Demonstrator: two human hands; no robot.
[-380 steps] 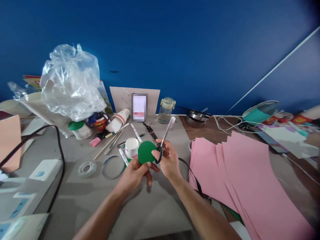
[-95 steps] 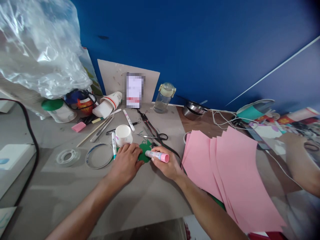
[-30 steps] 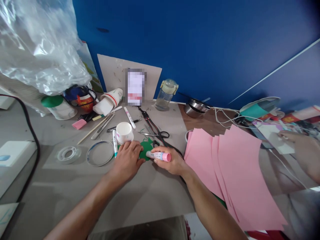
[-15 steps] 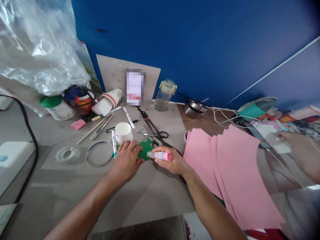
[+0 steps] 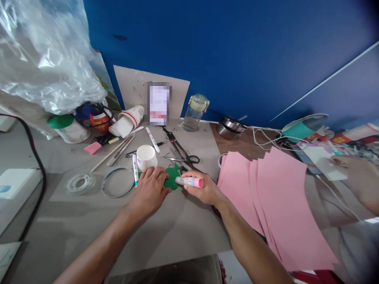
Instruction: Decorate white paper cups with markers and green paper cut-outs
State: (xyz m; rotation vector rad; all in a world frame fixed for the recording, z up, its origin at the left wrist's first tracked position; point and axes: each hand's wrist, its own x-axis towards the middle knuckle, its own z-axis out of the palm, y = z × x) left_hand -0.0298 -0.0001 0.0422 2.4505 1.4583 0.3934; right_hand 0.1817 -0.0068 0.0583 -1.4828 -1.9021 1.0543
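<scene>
My left hand point(image 5: 152, 187) lies on a green paper cutout point(image 5: 171, 179), pressing it to the table with the thumb apart from the fingers. Part of the cutout is hidden beneath that hand. In my right hand point(image 5: 204, 189) is a glue stick point(image 5: 189, 181) with a pink end, its other end touching or just over the paper. Beyond the cutout lie black-handled scissors point(image 5: 192, 159). A white paper cup point(image 5: 146, 157) stands above my left hand, and a white marker point(image 5: 135, 169) lies beside it.
Pink paper sheets point(image 5: 284, 201) are stacked on the right. Clear tape point(image 5: 79, 183) and a ring point(image 5: 117, 195) lie left. A phone point(image 5: 158, 103) leans at the back near a water bottle point(image 5: 195, 112). Another person's hand point(image 5: 340, 161) is at far right.
The glue stick and my right hand have shifted very slightly to the right and up. My left hand stays in place on the green paper.
</scene>
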